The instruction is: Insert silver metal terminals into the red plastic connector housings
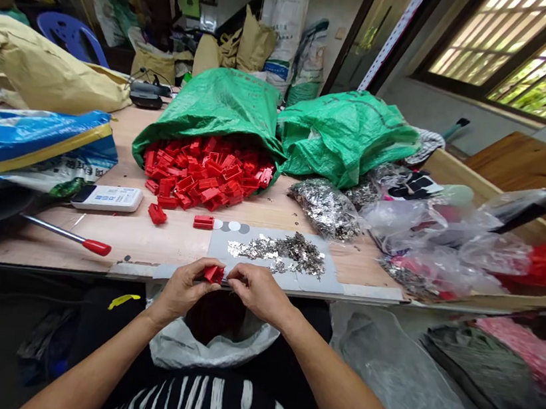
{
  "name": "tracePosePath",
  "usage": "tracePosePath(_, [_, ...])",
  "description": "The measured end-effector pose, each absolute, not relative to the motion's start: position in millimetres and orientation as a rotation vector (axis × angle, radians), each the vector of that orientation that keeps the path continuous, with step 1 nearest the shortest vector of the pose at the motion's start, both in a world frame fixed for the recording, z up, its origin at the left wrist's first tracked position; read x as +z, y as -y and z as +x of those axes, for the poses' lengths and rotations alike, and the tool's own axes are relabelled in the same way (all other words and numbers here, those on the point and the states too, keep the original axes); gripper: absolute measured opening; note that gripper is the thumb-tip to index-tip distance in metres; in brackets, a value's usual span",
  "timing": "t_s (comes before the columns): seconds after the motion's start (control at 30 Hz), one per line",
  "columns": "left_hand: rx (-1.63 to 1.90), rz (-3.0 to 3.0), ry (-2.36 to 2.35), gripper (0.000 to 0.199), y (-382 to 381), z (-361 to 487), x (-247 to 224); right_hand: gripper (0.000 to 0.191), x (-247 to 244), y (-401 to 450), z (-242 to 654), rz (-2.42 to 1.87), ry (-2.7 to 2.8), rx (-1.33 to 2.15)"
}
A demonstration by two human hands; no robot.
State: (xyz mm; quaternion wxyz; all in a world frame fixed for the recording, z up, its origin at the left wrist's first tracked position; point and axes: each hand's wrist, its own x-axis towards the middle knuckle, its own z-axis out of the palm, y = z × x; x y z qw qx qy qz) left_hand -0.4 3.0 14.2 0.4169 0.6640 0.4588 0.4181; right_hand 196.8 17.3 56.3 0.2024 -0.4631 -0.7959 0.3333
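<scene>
Left hand (183, 292) and right hand (261, 293) pinch a small red plastic housing (213, 274) firmly between their fingertips, a steady hold for fine work, just above the table edge (44, 260), near loose metal terminals (277, 251) on a grey mat (233, 239).

Plastic housings (201, 171) spill from a sack (215, 106) behind metal clips (292, 250) on a card (248, 236).

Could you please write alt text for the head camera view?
The left hand and right hand pinch a red plastic part above a grey sheet of silver metal pieces; more red parts spill from a green woven sack onto a wooden workbench.
</scene>
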Motion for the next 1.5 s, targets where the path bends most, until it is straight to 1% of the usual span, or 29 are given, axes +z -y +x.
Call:
tracePosePath(0.5, [1.015,1.795,-1.176,0.033,-5,0,8,0.016,54,-21,197,-1.257,2.260,0.984])
tracePosePath(0.73, [1.031,1.815,-1.169,0.031,-3,1,8,0.014,55,-20,195,-1.295,2.309,0.936])
tracePosePath(0.97, [1.049,1.697,-1.223,0.029,-4,6,10,0.010,54,-14,186,-1.423,2.354,0.816])
tracePosePath(1.1, [1.082,1.601,-1.215,0.026,1,10,21,0.014,55,-7,188,-1.372,2.385,0.754])
tracePosePath(1.2, [1.228,1.377,-1.194,0.026,11,14,35,0.017,60,-1,196,-1.195,2.239,0.843])
tracePosePath(1.3, [1.330,0.923,-1.013,0.027,22,18,52,0.017,69,6,203,-1.115,1.997,1.008])
tracePosePath(1.37, [1.262,0.630,-0.823,0.016,28,20,62,0.022,77,12,204,-1.059,1.943,1.097])
tracePosePath(1.43, [1.183,0.405,-0.713,0.006,32,22,69,0.032,84,17,202,-1.006,1.996,1.120])
tracePosePath(1.5, [1.144,0.249,-0.687,0.010,36,23,74,0.042,89,22,199,-1.025,2.091,1.082])
